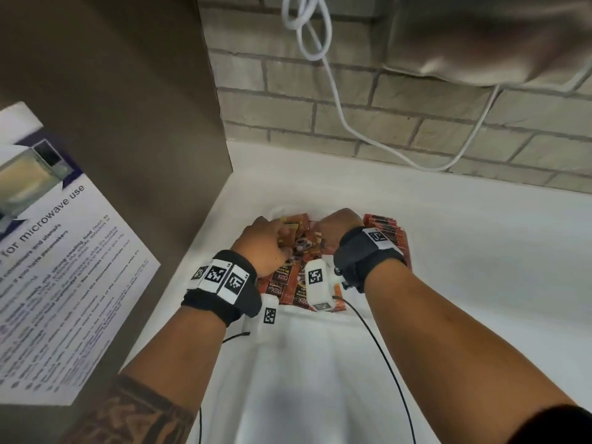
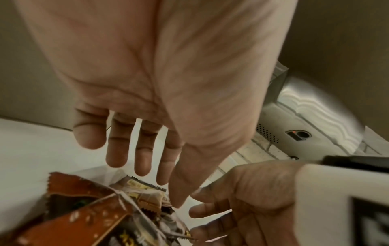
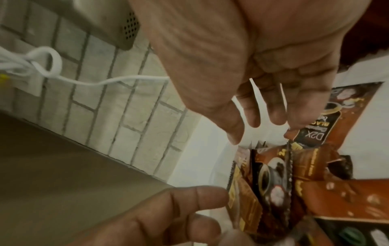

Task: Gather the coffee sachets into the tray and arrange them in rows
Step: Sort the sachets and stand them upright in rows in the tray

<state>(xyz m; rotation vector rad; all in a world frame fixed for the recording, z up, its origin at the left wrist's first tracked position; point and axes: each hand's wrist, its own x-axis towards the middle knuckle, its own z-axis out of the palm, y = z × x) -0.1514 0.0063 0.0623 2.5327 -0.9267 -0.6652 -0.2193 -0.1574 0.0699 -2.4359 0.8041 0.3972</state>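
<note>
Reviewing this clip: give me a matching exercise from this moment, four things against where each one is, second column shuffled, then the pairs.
Things
1. left hand
2. neat row of sachets
3. white cable
4. microwave notice

Places
A. hanging against the brick wall
B. on the brown panel at the left
C. over the left side of the loose sachet pile
D. just right of the right hand

Pairs: 1-C, 2-D, 3-A, 4-B
</note>
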